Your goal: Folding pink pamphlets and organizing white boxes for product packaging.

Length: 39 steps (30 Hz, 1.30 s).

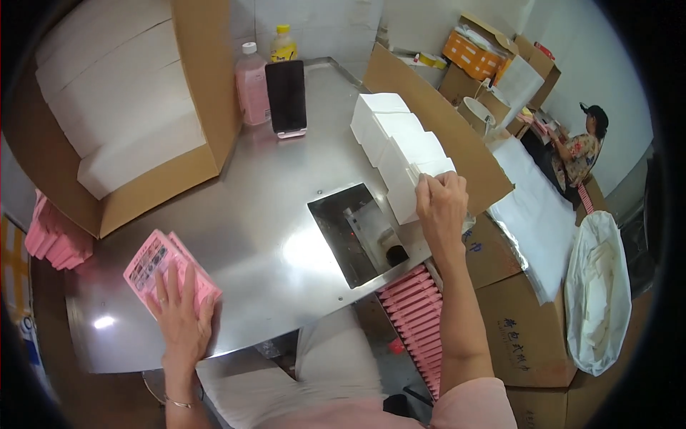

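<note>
My left hand (pixel 182 307) lies with fingers spread on two pink printed packs (pixel 161 263), which rest on the steel table near its front left edge. My right hand (pixel 443 204) is closed at the near end of a row of white folded paper tissues (pixel 400 146), its fingertips pinching the front stack's upper edge. Just left of that row, a rectangular opening (pixel 330 207) in the tabletop shows a metal part and a dark round knob inside.
A phone (pixel 287 96) stands upright before a pink-liquid bottle (pixel 251 82) and a yellow-capped bottle (pixel 284 44). An open carton (pixel 157 175) of white stacks fills the left. Pink packs (pixel 414 322) line up below the opening. Another person (pixel 582 146) sits at the far right.
</note>
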Each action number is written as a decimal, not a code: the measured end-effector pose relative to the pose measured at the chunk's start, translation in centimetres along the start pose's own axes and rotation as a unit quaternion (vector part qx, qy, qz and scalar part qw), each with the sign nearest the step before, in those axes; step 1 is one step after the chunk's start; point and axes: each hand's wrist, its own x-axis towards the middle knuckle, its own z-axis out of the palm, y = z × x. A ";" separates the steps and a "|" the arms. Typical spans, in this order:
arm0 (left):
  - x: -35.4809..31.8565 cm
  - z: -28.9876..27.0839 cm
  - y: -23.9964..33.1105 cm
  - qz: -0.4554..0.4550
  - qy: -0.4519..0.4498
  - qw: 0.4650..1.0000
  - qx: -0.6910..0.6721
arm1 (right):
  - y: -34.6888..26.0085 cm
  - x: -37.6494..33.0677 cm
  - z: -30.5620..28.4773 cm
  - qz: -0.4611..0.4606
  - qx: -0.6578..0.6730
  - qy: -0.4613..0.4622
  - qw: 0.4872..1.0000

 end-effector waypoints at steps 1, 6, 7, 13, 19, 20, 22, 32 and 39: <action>0.5 0.2 -0.9 0.026 0.003 1.000 -0.002 | 0.1 0.0 0.1 -0.003 -0.003 0.002 1.000; 1.2 1.1 -5.5 -0.045 0.178 0.983 0.003 | 0.8 -0.2 0.0 0.011 0.038 -0.005 0.999; 1.4 0.9 -6.1 -0.019 0.143 0.989 -0.046 | 0.9 -0.3 -0.1 0.010 0.038 -0.006 0.999; 2.2 -0.7 4.5 0.132 0.137 0.919 -0.346 | 2.2 -0.9 0.2 -0.014 0.045 0.047 0.998; 2.4 2.7 10.9 0.325 0.067 0.887 -0.320 | -8.4 -9.5 -0.2 -0.315 0.224 -0.054 0.921; 2.7 2.5 9.8 0.296 0.074 0.899 -0.314 | -10.7 -10.9 -1.9 -0.401 0.197 -0.287 0.847; 3.0 2.8 9.0 0.301 0.055 0.915 -0.263 | -11.1 -13.9 -0.8 -0.379 0.317 -0.115 0.862; 1.8 2.5 11.0 0.219 0.109 0.959 -0.144 | -9.2 -6.9 -1.4 -0.275 0.214 0.018 0.937; 2.7 2.1 12.9 0.197 0.148 0.960 -0.134 | 1.4 -0.9 0.3 -0.074 -0.014 0.017 0.997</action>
